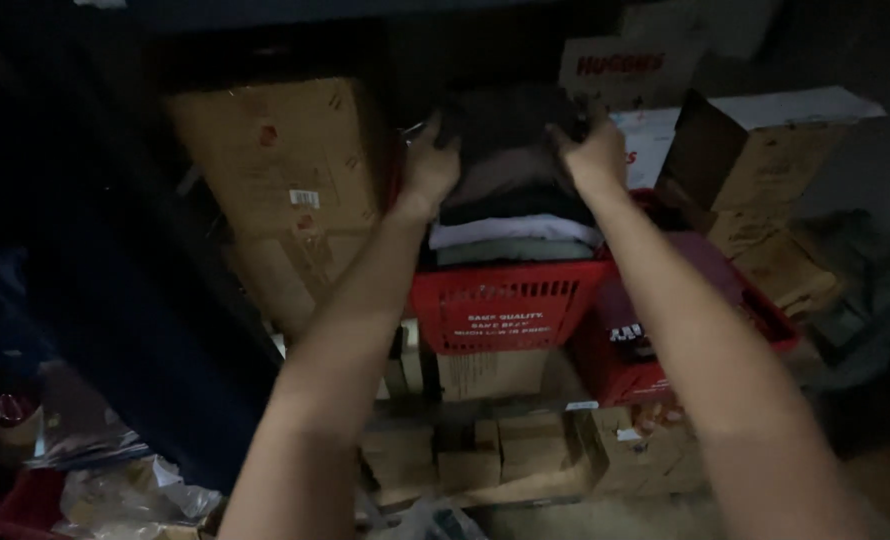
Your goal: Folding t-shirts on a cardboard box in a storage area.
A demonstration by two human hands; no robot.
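A stack of folded clothes (513, 190), dark pieces on top and pale ones at the bottom, rises out of a red plastic basket (505, 310). My left hand (428, 165) grips the left edge of the top dark garment (505, 120). My right hand (595, 155) grips its right edge. Both arms reach forward from the bottom of the view. The scene is dim, and the fingers are partly lost in the dark fabric.
A large cardboard box (280, 190) stands left of the basket. More cardboard boxes (755, 170) pile up at the right, and small ones (525, 450) sit below. A second red basket (665, 340) is at right. Crumpled bags (115, 490) lie lower left.
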